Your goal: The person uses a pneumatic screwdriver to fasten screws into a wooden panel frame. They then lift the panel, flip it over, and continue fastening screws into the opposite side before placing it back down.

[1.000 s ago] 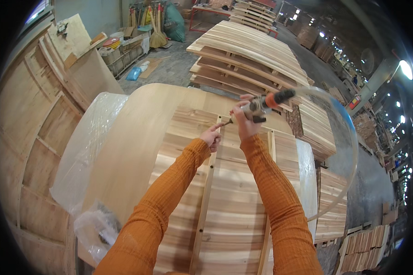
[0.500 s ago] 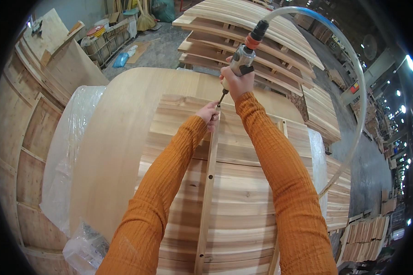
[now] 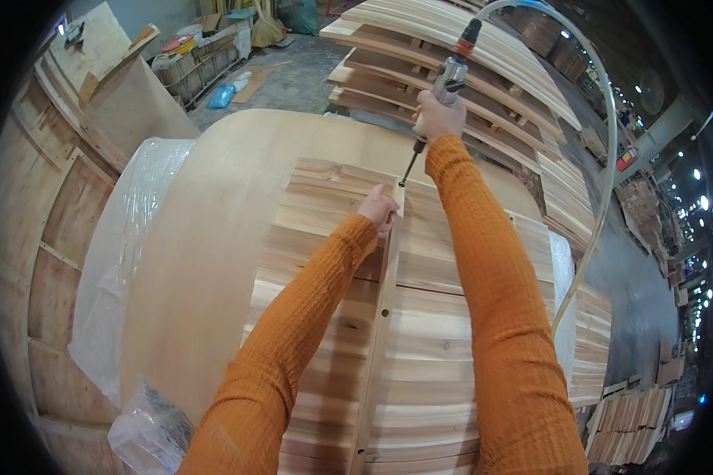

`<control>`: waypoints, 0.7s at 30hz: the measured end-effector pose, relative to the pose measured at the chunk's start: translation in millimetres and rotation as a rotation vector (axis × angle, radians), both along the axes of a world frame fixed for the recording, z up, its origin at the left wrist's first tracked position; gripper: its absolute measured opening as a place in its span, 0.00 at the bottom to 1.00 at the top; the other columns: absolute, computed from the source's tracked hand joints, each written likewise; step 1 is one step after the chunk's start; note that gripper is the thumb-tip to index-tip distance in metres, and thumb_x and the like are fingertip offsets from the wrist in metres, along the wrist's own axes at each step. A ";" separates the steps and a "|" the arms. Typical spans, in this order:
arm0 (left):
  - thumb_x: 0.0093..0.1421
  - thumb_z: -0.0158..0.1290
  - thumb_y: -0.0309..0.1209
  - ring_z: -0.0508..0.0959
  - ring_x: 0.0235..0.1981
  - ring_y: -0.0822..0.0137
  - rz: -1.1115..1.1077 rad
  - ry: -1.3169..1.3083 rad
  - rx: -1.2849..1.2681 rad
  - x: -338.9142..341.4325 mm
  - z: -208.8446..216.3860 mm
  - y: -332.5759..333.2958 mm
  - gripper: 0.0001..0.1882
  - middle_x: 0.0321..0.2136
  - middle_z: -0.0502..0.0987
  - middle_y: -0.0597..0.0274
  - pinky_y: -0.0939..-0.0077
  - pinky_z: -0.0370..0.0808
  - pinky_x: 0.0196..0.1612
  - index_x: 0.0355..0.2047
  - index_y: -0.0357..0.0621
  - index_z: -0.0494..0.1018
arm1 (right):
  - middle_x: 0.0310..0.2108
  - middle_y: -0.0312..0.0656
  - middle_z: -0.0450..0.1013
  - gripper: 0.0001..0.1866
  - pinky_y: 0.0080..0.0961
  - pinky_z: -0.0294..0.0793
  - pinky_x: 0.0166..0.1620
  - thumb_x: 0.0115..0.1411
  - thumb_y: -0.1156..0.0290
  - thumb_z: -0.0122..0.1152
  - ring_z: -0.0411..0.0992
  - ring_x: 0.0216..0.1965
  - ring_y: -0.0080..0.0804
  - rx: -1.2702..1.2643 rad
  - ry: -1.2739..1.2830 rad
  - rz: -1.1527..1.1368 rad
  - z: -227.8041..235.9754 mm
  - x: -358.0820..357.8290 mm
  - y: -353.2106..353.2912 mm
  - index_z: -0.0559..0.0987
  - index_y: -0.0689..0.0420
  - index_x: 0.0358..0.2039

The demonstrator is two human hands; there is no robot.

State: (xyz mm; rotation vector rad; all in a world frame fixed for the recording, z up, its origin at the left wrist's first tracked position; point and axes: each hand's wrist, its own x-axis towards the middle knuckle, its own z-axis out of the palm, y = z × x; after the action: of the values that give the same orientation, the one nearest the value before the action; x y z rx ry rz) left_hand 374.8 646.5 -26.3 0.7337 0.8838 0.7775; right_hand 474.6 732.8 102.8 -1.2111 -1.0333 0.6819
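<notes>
In my right hand (image 3: 442, 116) is a pneumatic screwdriver (image 3: 451, 76), its fingers wrapped round the body. The long bit points down and meets the far end of a narrow wooden batten (image 3: 379, 340), at a hole there. My left hand (image 3: 379, 210) is closed on the batten just short of the bit. Dark round holes show further down the batten. It runs lengthwise over a panel of pale and brown wooden slats (image 3: 428, 328). Beneath that panel lies a large smooth board with rounded corners (image 3: 206, 214).
A clear air hose (image 3: 611, 150) loops from the screwdriver down past my right arm. Stacked slatted panels (image 3: 451, 59) stand beyond the board. Plastic wrap (image 3: 127, 261) hangs at the left, beside plywood panels (image 3: 71, 198). A crumpled plastic bag (image 3: 149, 431) lies at lower left.
The view has shifted a little, moving the scene rightward. My right hand sits higher above the batten, and more of the bit shows. My left hand has drawn slightly back from the bit.
</notes>
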 end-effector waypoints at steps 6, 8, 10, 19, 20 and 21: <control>0.52 0.44 0.27 0.57 0.08 0.78 0.153 0.003 0.062 -5.4 -19.4 -4.0 0.33 0.14 0.62 0.68 0.83 0.55 0.08 0.59 0.40 0.47 | 0.16 0.36 0.68 0.07 0.19 0.67 0.20 0.43 0.74 0.57 0.67 0.15 0.22 0.243 0.015 0.235 -17.8 -7.2 -17.7 0.69 0.61 0.23; 0.51 0.44 0.27 0.58 0.09 0.79 0.175 0.011 0.090 -3.4 -22.6 -7.5 0.32 0.16 0.63 0.68 0.84 0.54 0.09 0.58 0.41 0.50 | 0.17 0.36 0.69 0.07 0.19 0.67 0.21 0.43 0.75 0.56 0.67 0.16 0.21 0.229 0.015 0.265 -21.0 -8.0 -24.5 0.69 0.61 0.24; 0.52 0.44 0.28 0.58 0.10 0.78 0.154 -0.029 0.072 -6.4 -23.9 -11.2 0.29 0.17 0.64 0.68 0.83 0.55 0.10 0.55 0.42 0.54 | 0.17 0.38 0.68 0.07 0.20 0.68 0.20 0.44 0.76 0.55 0.68 0.16 0.24 0.222 -0.032 0.245 -18.4 -7.6 -27.1 0.68 0.61 0.26; 0.52 0.48 0.31 0.60 0.14 0.75 0.619 -0.274 -0.254 -44.0 -9.6 -58.1 0.17 0.17 0.64 0.70 0.80 0.60 0.16 0.44 0.50 0.65 | 0.20 0.38 0.67 0.11 0.22 0.69 0.22 0.45 0.76 0.54 0.68 0.19 0.26 0.177 -0.001 0.277 -27.3 -13.0 -28.6 0.68 0.61 0.32; 0.52 0.49 0.31 0.61 0.14 0.75 0.701 -0.298 -0.279 -48.7 -3.4 -74.2 0.17 0.17 0.64 0.70 0.81 0.61 0.17 0.43 0.49 0.65 | 0.22 0.39 0.68 0.13 0.22 0.70 0.24 0.46 0.76 0.55 0.69 0.20 0.26 0.153 0.012 0.296 -30.3 -14.6 -26.9 0.68 0.63 0.34; 0.52 0.49 0.31 0.62 0.15 0.75 0.784 -0.323 -0.295 -53.6 3.5 -92.1 0.16 0.18 0.65 0.69 0.81 0.62 0.18 0.43 0.48 0.65 | 0.22 0.39 0.69 0.14 0.22 0.70 0.25 0.45 0.76 0.56 0.69 0.20 0.24 0.156 0.024 0.279 -34.4 -13.0 -24.0 0.69 0.63 0.34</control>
State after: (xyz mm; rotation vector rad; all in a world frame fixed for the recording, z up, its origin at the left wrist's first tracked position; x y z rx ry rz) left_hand 321.2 554.5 -22.8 -0.0344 0.9606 1.3732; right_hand 461.6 708.8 68.5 -0.9303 -1.2255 0.8129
